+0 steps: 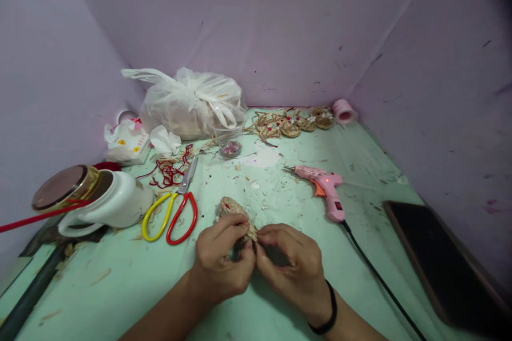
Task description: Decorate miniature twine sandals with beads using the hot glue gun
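Note:
Between finger and thumb, my left hand (224, 256) grips a small braided straw ornament (234, 209) with a red bead near its far end. My right hand (294, 266) pinches at the ornament's near end, its fingertips meeting those of the left hand. What lies between the right fingertips is too small to make out. Part of the braid is hidden behind the left fingers. To the left lie scissors (186, 186) with one yellow and one red handle. A pink glue gun (320, 184) with a glowing light rests to the right.
At the back are a white plastic bag (192, 104), a clear cup of beads (231, 146), beaded straw ornaments (290, 127) and a pink spool (344, 112). Red yarn (168, 170) and a tipped white mug (116, 200) are on the left. A dark phone (436, 261) lies right, beside a black cord (380, 274).

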`<state>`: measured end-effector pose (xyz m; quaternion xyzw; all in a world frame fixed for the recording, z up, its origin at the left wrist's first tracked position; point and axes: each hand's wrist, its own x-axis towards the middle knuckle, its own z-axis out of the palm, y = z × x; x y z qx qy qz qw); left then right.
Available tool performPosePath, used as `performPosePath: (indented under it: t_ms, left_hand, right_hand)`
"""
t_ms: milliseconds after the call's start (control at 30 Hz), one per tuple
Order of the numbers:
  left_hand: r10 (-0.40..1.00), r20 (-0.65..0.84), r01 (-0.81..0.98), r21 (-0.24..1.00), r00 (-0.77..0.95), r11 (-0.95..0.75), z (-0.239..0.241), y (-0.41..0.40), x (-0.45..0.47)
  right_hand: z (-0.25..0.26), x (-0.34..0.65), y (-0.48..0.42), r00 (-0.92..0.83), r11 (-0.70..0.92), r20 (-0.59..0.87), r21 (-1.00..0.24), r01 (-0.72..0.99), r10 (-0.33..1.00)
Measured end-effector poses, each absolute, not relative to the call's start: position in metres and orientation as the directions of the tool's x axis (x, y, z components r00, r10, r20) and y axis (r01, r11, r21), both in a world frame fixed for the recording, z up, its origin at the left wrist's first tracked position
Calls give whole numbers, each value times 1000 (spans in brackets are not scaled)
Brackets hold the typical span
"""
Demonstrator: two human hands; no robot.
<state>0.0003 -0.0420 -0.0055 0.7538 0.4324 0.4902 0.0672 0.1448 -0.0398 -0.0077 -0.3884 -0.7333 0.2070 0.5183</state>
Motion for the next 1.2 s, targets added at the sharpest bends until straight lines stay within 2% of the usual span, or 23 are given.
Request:
performPosePath:
  t_ms: [167, 367, 533, 667, 833, 1067, 1200]
  left_hand:
    - [697, 702, 626, 480, 145, -614, -9, -43, -1]
    - [700, 663, 595, 459, 265, -660, -5, -40, -6]
    - [657, 691, 671, 335, 302, -661, -4, -41, -5]
    - [644, 713, 712, 296, 278, -636, -5, -43, -2]
    - [652, 711, 699, 325, 264, -637, -5, -42, 0]
    - [682, 709, 633, 446, 182, -632, -10, -42, 4]
    - [733, 637, 566, 522, 239, -638, -7, -39, 1]
  right_hand:
    - [-8, 145, -41, -181, 617, 595, -705, 350, 783]
    - [-7, 148, -40, -160, 561, 545, -739, 374, 823]
    - [-7, 147, -40, -183, 563, 536, -738, 372, 824]
    - [-8, 147, -40, -198, 579, 547, -730, 363, 814]
    - [-8, 148, -41, -215, 606, 568, -710, 360, 794]
    - [-6, 145, -42, -222, 627, 590, -686, 369, 776]
    - [-6, 148, -41, -184, 574, 548, -729, 374, 816]
